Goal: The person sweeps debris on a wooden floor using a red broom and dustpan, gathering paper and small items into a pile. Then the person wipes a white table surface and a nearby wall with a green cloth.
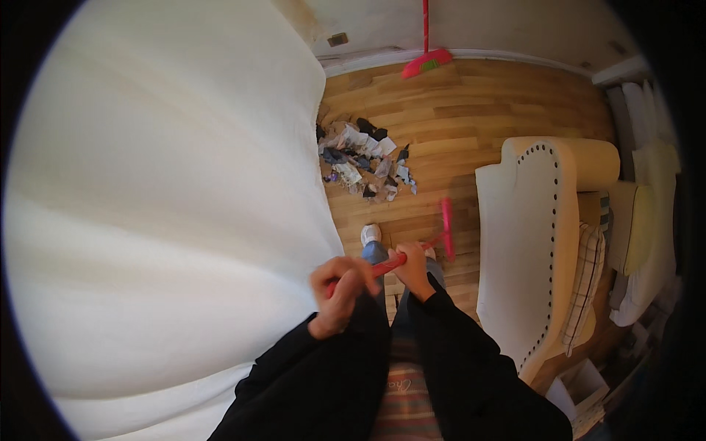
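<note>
My left hand [342,292] is closed around the upper end of a red handle [389,265]; it looks slightly blurred. Lower on the same handle, my right hand [412,270] grips it. The handle leads down to a narrow pink head [448,229] on the wood floor, right of my shoes; its kind is hard to tell from above. Beyond my left shoe lies a pile of debris [358,157], with torn paper, dark scraps and dust, against the edge of a white cloth.
The white cloth [165,193] covers something large on the left. A pink broom [427,63] stands by the far wall. On the right is a cream studded sofa [515,231] with a plaid cushion [583,281] behind its side. A white open box [579,386] sits lower right.
</note>
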The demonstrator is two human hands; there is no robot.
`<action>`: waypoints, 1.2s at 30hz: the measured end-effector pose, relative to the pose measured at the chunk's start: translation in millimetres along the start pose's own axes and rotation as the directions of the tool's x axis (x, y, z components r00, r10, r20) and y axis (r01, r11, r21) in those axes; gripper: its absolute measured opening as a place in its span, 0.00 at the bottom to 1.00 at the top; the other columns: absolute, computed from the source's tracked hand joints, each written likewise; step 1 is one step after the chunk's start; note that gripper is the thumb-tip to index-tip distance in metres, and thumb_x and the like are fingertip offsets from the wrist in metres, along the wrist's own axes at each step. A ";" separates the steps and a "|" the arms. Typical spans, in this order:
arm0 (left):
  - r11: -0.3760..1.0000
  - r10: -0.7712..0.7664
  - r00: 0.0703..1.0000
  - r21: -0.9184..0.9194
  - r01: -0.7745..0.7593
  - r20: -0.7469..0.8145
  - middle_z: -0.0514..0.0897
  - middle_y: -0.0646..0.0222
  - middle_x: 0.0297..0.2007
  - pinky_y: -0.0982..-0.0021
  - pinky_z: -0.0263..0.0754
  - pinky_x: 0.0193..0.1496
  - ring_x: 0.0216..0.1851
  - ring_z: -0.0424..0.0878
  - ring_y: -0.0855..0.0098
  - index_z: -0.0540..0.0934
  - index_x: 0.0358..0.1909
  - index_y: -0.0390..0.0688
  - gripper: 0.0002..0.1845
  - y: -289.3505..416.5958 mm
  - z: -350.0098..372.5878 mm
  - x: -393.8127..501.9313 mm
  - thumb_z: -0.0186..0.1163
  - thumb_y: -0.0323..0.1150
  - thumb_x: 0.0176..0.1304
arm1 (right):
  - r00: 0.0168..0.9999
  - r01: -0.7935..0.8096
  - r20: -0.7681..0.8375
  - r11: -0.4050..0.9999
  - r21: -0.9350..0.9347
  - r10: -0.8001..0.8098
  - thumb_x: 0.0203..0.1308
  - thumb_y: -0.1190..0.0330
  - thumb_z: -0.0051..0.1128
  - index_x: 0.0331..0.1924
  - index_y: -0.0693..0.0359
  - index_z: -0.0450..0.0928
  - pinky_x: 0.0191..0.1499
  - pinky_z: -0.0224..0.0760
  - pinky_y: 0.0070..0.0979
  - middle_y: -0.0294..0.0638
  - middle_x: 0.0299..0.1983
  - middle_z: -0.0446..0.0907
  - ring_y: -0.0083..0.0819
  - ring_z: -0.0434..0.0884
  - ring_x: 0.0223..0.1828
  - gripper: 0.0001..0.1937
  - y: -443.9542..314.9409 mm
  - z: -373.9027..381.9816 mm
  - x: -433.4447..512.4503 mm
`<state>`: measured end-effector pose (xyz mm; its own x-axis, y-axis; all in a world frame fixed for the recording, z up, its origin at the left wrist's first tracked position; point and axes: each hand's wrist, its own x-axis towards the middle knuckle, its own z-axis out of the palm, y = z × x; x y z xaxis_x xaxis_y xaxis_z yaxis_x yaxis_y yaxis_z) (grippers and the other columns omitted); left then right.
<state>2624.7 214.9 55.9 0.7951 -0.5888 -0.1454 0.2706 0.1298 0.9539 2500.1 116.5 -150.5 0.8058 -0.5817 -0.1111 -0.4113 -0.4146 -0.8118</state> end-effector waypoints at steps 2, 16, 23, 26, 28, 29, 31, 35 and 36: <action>0.978 -0.199 0.980 0.058 0.199 -0.001 0.75 0.69 0.24 0.73 0.62 0.33 0.28 0.68 0.77 0.75 0.27 0.33 0.14 -40.5 -19.2 7.6 0.48 0.27 0.72 | 0.995 -0.091 -0.019 0.991 0.094 0.093 0.51 0.69 0.65 0.16 0.64 0.69 0.30 0.62 0.46 0.52 0.21 0.74 0.49 0.76 0.29 0.16 19.7 25.8 -4.6; 0.792 -0.179 0.854 0.587 -0.170 0.489 0.71 0.63 0.16 0.72 0.57 0.25 0.18 0.64 0.73 0.84 0.29 0.35 0.06 56.8 -91.6 158.2 0.57 0.22 0.57 | 0.935 0.144 -0.353 0.885 0.443 0.024 0.48 0.73 0.61 0.16 0.62 0.62 0.31 0.58 0.44 0.48 0.18 0.68 0.52 0.69 0.25 0.16 -86.1 152.1 196.7; 0.757 -0.028 0.825 0.551 -0.351 0.564 0.76 0.63 0.17 0.68 0.64 0.26 0.20 0.71 0.60 0.71 0.13 0.38 0.10 88.3 -50.9 143.4 0.58 0.18 0.48 | 0.950 0.235 -0.293 0.856 0.461 -0.103 0.50 0.73 0.62 0.17 0.61 0.64 0.33 0.63 0.41 0.45 0.20 0.70 0.48 0.70 0.28 0.15 -106.1 99.6 212.6; 0.849 -0.013 0.804 0.431 -0.306 0.595 0.79 0.62 0.17 0.67 0.68 0.29 0.20 0.76 0.63 0.71 0.11 0.37 0.11 113.2 -45.1 132.9 0.55 0.17 0.47 | 0.956 0.269 -0.212 0.899 0.346 -0.205 0.49 0.73 0.62 0.17 0.60 0.66 0.35 0.66 0.42 0.45 0.20 0.72 0.50 0.72 0.30 0.13 -117.8 57.6 191.8; 0.919 -0.007 0.786 0.313 -0.239 0.619 0.83 0.60 0.20 0.67 0.73 0.35 0.25 0.82 0.63 0.76 0.14 0.35 0.09 112.6 -45.6 130.8 0.51 0.18 0.48 | 0.963 0.244 -0.187 0.923 0.298 -0.194 0.47 0.73 0.63 0.17 0.60 0.65 0.34 0.65 0.42 0.46 0.19 0.70 0.49 0.72 0.30 0.14 -107.7 32.4 172.5; 0.930 -0.033 0.788 0.309 -0.202 0.615 0.84 0.59 0.21 0.67 0.73 0.35 0.26 0.82 0.63 0.77 0.16 0.34 0.09 105.6 -40.7 133.7 0.51 0.18 0.50 | 0.966 0.232 -0.174 0.933 0.274 -0.189 0.47 0.73 0.63 0.17 0.60 0.64 0.33 0.64 0.42 0.46 0.19 0.69 0.49 0.72 0.30 0.15 -98.6 18.5 163.6; 0.948 -0.083 0.786 0.292 -0.126 0.612 0.85 0.58 0.24 0.68 0.73 0.36 0.27 0.82 0.62 0.80 0.20 0.32 0.09 78.8 -27.7 139.0 0.51 0.18 0.53 | 0.985 0.160 -0.099 0.972 0.173 -0.145 0.46 0.72 0.64 0.16 0.60 0.65 0.33 0.64 0.41 0.46 0.18 0.69 0.49 0.72 0.30 0.15 -53.3 3.9 143.9; 0.902 -0.420 0.788 0.303 0.308 0.450 0.86 0.67 0.31 0.78 0.61 0.29 0.26 0.69 0.83 0.86 0.37 0.32 0.12 -8.4 -0.9 141.1 0.52 0.22 0.65 | 0.995 -0.081 -0.056 0.995 0.056 0.084 0.43 0.69 0.66 0.15 0.61 0.64 0.32 0.63 0.41 0.48 0.17 0.70 0.50 0.72 0.27 0.17 42.5 -12.1 109.2; 0.910 -0.408 0.825 0.245 0.334 0.392 0.85 0.69 0.30 0.78 0.59 0.28 0.26 0.67 0.85 0.86 0.37 0.32 0.11 -43.2 8.2 138.3 0.52 0.23 0.65 | 0.993 -0.120 -0.002 0.991 0.062 0.121 0.43 0.68 0.66 0.15 0.60 0.67 0.32 0.65 0.41 0.48 0.18 0.72 0.50 0.74 0.27 0.15 65.1 -6.2 108.8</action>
<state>2718.6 121.3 -3.3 0.3325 -0.8511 -0.4063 0.3787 -0.2741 0.8840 2558.4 21.8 -211.9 0.7492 -0.6292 -0.2067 -0.4780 -0.2977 -0.8263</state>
